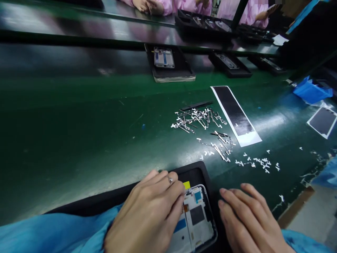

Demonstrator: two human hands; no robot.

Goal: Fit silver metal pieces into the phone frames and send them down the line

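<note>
A phone frame (196, 230) lies face down in a black tray (204, 172), its inner side showing silver, with blue and dark grey patches and a yellow tab (186, 185) at the far edge. My left hand (150, 211), with a ring on one finger, is bent over the left part of this frame; its fingers are curled together and their tips are mostly hidden. To the right of the tray, my right hand (250, 218) is held with its fingers stretched out and nothing in them.
Thin strips with white tabs (200, 117) lie scattered beyond the tray. Right of them are a black strip sheet (233, 110) and loose white bits (263, 162). Farther back, another phone frame (164, 58) rests on a black pad (181, 70). People in pink sleeves (181, 5) sit opposite.
</note>
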